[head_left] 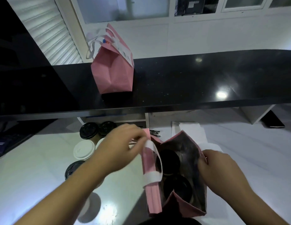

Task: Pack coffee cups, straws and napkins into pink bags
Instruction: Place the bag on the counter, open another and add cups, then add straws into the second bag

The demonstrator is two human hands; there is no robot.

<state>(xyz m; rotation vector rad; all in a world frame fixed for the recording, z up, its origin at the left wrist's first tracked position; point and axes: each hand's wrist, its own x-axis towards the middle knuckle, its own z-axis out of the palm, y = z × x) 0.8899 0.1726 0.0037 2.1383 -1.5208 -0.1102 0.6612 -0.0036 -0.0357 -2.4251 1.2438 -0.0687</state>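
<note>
1. Holding the open bag [175, 174] on the white counter [36, 176], both hands work at its top. Two cups [168, 161] with dark lids already stand inside it.
2. The left hand [118, 148] pinches the white handle [151, 148] on the bag's left side, with fingers curled.
3. The right hand [217, 169] pinches the right rim, with fingers curled over the edge.
4. To do this step well, I think the hands should pull the two sides apart gently, so the paper does not tear and the cups do not tip.
5. More cups, like the white lid cup [83, 150], wait just left of the bag. Napkins [191, 132] lie behind it. Thin dark sticks [155, 133] near the bag's far edge may be straws, but I cannot tell.
6. A packed bag [113, 65] stands closed on the black shelf [190, 82], well apart.
7. Straws and napkins probably go in next, beside the cups, not on top of the lids.
</note>
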